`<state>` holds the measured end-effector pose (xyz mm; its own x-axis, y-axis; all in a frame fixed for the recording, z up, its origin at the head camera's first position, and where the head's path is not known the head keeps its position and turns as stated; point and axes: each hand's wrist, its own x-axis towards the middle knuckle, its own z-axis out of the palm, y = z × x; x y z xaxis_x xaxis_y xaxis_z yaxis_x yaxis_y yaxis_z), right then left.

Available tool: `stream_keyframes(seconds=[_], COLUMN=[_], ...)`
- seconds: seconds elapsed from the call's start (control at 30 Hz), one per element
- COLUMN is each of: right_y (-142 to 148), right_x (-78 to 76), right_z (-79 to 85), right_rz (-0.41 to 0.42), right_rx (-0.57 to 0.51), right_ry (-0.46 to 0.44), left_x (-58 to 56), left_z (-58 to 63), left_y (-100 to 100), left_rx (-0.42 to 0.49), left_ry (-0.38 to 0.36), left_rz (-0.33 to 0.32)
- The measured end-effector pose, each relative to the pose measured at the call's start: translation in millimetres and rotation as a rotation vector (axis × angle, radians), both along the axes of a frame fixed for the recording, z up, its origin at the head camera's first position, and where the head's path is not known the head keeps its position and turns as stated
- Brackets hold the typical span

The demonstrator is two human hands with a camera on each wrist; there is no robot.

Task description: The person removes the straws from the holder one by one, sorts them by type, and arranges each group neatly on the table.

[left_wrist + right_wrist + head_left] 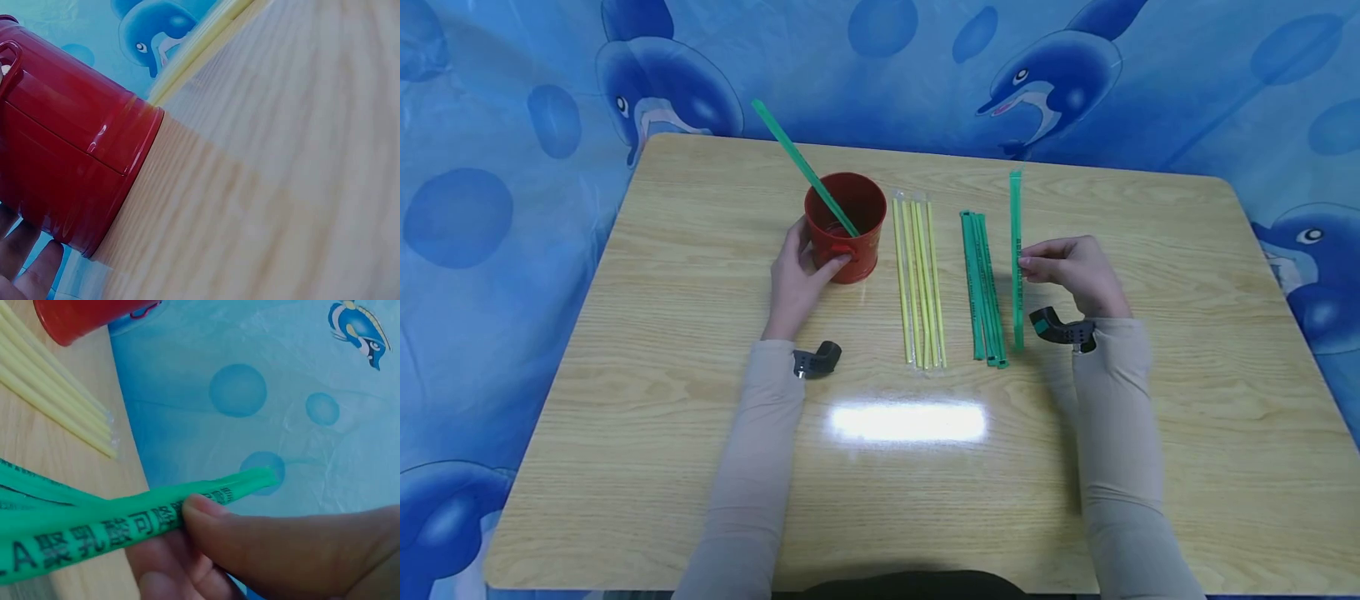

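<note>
A red bucket [867,250] with small side handles stands upright, a green paper-wrapped straw [797,157] leaning out of it to the left. My left hand [793,279] holds the bucket from its left side, thumb by the front handle. In the left wrist view, fingers [39,265] lie against the bucket wall [81,131]. Between thumb and fingers, my right hand [1078,271] pinches another green wrapped straw [1016,221]. Printed characters run along this straw [94,534] in the right wrist view. Just left of it lies a bunch of green wrapped straws [983,292].
Several yellow straws [917,287] in clear wrappers lie side by side between the bucket and the green bunch. Everything stands on a light wooden table [655,375]. A blue dolphin-print sheet [910,100] hangs behind it. Light glares on the tabletop near the front.
</note>
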<state>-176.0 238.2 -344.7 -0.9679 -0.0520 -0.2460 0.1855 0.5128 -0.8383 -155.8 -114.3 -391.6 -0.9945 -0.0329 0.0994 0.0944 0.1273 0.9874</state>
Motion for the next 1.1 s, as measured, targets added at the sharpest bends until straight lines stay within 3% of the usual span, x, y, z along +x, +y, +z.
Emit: stream_keyframes(seconds=[0.3,0.9,1.1], right_y=[2,1,2], right_x=[-3.8,-10.9,-11.8], right_z=[-14.1,-32.7,-36.5], right_rz=[0.032,-0.028,-0.023], right_rx=[-0.040,-0.120,-0.106], right_ry=[-0.107,-0.147,-0.152], left_x=[-14.5,-13.4,-2.6], left_z=[-29.9,-28.8,-6.1], left_y=[-4,-3,-1], left_rx=[-0.008,0.003,0.013], left_ry=[0.024,0.019,0.034], left_rz=[0.017,0.010,-0.003])
